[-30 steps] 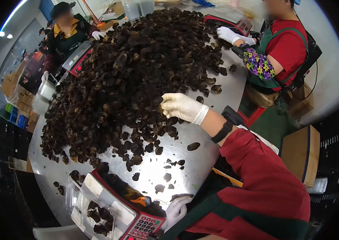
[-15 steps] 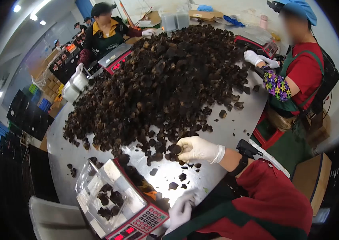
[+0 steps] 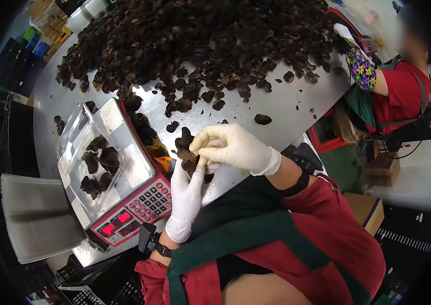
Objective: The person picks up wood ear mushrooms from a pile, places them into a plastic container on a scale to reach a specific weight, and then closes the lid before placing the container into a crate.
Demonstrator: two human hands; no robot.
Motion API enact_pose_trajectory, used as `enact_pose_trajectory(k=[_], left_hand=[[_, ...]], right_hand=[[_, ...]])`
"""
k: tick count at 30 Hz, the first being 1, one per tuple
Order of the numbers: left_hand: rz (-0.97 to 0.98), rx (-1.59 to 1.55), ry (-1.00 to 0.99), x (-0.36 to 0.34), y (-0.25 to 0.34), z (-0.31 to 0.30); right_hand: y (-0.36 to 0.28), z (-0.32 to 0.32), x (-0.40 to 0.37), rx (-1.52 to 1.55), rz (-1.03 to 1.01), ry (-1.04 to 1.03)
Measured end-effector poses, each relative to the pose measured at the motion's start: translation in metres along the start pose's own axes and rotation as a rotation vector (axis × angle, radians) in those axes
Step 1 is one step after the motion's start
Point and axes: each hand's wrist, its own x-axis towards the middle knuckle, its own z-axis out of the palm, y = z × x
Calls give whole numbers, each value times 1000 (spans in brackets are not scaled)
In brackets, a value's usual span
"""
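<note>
My left hand (image 3: 185,195), in a white glove, pinches a dark brown wood ear mushroom (image 3: 187,161) just right of the scale. My right hand (image 3: 238,150), gloved too, meets it from the right with thumb and fingertips closed at the mushroom's edge. To the left, a red-framed digital scale (image 3: 112,119) carries a clear plastic clamshell box (image 3: 75,152). Several dark mushroom pieces (image 3: 108,160) lie in the box. Beyond my hands a large heap of the same mushrooms (image 3: 190,46) spreads over the metal table (image 3: 256,101).
Stacked clear plastic boxes (image 3: 37,218) stand left of the scale. A co-worker (image 3: 406,96) in a red shirt and green apron is at the table's right side, near another scale (image 3: 368,44). Loose pieces, one at the right (image 3: 263,119), lie around the heap.
My right hand has left the heap's near edge and come to my left hand, which has risen to meet it. The view has tilted down, putting the heap higher in frame.
</note>
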Motion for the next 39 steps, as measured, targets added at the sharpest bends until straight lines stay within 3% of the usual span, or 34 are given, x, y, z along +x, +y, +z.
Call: enact_pose_trajectory(k=[5, 9, 11, 13, 15, 16, 18, 21, 23, 25, 28, 32, 34, 36, 39], left_hand=[[53, 31, 38, 0, -3, 0], [202, 804, 131, -6, 1, 0], [327, 898, 107, -8, -8, -1], [173, 951, 58, -12, -5, -1], [161, 895, 25, -10, -13, -5], [166, 892, 6, -10, -15, -5], [344, 1190, -19, -10, -16, -1], [313, 1222, -118, -6, -18, 6], [390, 1169, -107, -2, -23, 8], [590, 1372, -181, 4, -14, 13], [579, 1484, -187, 7, -19, 9], [495, 1520, -239, 18, -24, 6], [463, 1512, -240, 26, -23, 10], [586, 1477, -101, 33, -20, 19], [683, 1455, -49, 29, -11, 29]], right_hand=[[2, 11, 0, -199, -86, 94], [14, 12, -1, -633, -379, 210], [25, 8, -2, -671, -439, 209], [33, 3, -5, -683, -454, 214], [38, 5, -12, -407, -295, 231], [40, 3, -13, -409, -298, 250], [45, -4, -17, -534, -396, 284], [41, -11, -25, -583, -333, 301], [30, -27, -37, -479, -263, 425], [23, -52, -46, -573, -396, 654], [32, -99, -54, -1260, -529, 889], [56, -114, -40, -1375, -548, 677], [66, -122, -31, -1361, -548, 689], [66, -128, -24, -1301, -597, 737], [59, -138, -14, -1121, -650, 761]])
